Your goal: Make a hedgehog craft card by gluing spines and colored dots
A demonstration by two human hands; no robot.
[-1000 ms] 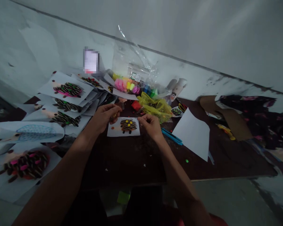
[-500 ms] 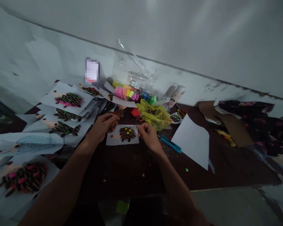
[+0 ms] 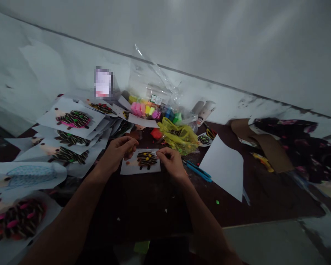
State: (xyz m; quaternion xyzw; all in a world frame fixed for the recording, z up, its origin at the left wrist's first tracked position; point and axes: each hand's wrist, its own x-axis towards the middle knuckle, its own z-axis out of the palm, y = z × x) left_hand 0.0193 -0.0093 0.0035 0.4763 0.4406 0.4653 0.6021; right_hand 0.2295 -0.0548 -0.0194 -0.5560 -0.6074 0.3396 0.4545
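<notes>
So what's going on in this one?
A person's bare hands are at a small white card bearing a hedgehog-like figure with yellow dots. The left hand pinches a yellowish lump; the right hand is at the card's right edge, its grip unclear. Similar pictures lie piled to the left; a yellow bag sits beyond.

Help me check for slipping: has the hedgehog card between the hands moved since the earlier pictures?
No, not visibly: the hedgehog card lies as before, nearer the person than the red lump; the view itself shifted.
</notes>
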